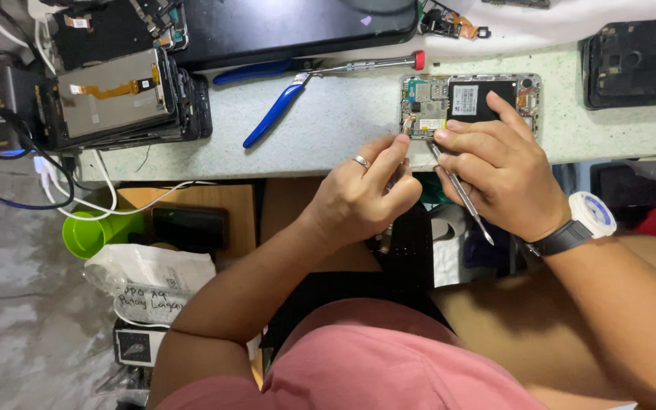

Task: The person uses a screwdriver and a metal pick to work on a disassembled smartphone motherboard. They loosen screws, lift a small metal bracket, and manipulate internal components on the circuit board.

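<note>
An opened phone [468, 99] with its back off lies near the front edge of the pale workbench [343, 121], circuit board and black battery showing. My right hand [499, 171] rests on its lower edge and grips thin metal tweezers [461, 190], the tips at the board's lower left. My left hand [362, 193], a ring on one finger, pinches a slim metal tool [390, 228] with fingertips touching the phone's bottom left corner. A black watch sits on my right wrist.
Blue-handled pliers [271, 114] and a red-capped screwdriver [366, 65] lie left of the phone. A stack of phone screens [115, 95] sits far left with cables, a black phone shell [635, 61] far right. A green cup [93, 231] and a plastic bag [149, 277] sit below the bench.
</note>
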